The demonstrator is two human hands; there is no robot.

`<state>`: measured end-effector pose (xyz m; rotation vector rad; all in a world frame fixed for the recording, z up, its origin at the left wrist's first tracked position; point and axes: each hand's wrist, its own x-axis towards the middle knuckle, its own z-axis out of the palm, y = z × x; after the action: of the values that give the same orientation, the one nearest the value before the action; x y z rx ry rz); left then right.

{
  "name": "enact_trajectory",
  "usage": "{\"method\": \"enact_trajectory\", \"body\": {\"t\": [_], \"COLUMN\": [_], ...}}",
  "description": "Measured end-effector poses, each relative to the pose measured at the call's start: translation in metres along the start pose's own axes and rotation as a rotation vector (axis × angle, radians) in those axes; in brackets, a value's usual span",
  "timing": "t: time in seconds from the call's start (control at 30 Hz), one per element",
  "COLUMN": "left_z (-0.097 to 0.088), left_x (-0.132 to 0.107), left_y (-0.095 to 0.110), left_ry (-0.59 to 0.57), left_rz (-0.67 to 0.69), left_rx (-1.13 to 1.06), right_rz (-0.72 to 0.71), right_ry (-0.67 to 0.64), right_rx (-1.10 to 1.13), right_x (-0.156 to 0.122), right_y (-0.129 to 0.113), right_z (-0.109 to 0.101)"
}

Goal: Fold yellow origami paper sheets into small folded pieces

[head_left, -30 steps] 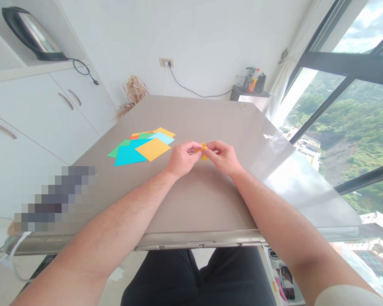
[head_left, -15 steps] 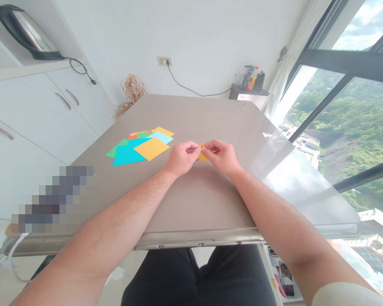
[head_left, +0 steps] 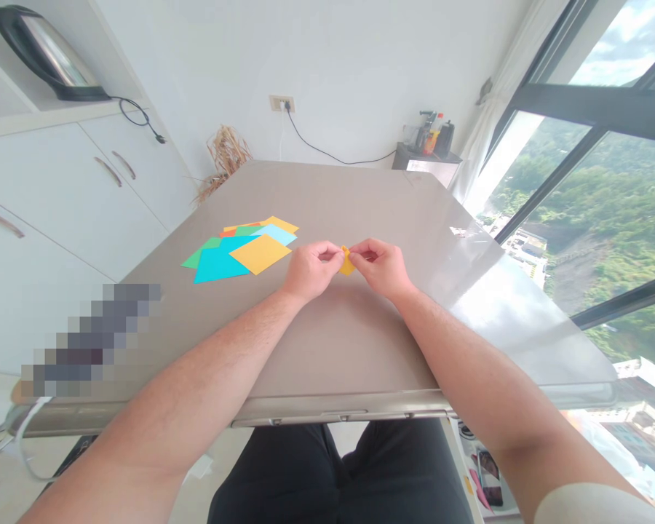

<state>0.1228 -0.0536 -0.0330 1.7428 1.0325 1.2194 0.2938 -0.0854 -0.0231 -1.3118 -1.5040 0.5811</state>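
Observation:
My left hand (head_left: 310, 270) and my right hand (head_left: 380, 267) meet over the middle of the grey table (head_left: 327, 349). Both pinch a small folded piece of yellow-orange paper (head_left: 347, 261) between thumbs and fingertips, just above the tabletop. Most of the paper is hidden by my fingers. To the left of my left hand lies a fanned stack of coloured paper squares (head_left: 240, 251), with a yellow-orange sheet and a cyan one on top, and green, orange and pale blue sheets under them.
White cabinets (head_left: 60, 196) run along the left, with a black device on the shelf above. Dried grass (head_left: 226, 156) stands at the table's far left corner. A small side table with bottles (head_left: 429, 145) sits by the far wall. Large windows fill the right.
The folded paper has turned slightly between my fingertips and sits a little lower. Hands and arms stay in almost the same place.

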Motion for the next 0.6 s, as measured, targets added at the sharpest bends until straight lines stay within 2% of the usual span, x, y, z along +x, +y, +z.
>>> {"method": "enact_trajectory", "body": {"t": [0.2, 0.47, 0.6], "left_z": [0.0021, 0.0019, 0.0021], "left_x": [-0.0015, -0.0007, -0.0011], "left_y": [0.0027, 0.0052, 0.0093], "left_ry": [0.014, 0.040, 0.036], "left_rz": [-0.027, 0.009, -0.100], "left_rx": [-0.018, 0.014, -0.114], "right_rz": [-0.006, 0.001, 0.021], "right_ry": [0.014, -0.015, -0.007], "right_rx": [-0.051, -0.044, -0.051], "right_x": [-0.0011, -0.0013, -0.0006], "right_y": [-0.0011, -0.0011, -0.0008], "right_z": [0.0013, 0.0027, 0.0024]}}
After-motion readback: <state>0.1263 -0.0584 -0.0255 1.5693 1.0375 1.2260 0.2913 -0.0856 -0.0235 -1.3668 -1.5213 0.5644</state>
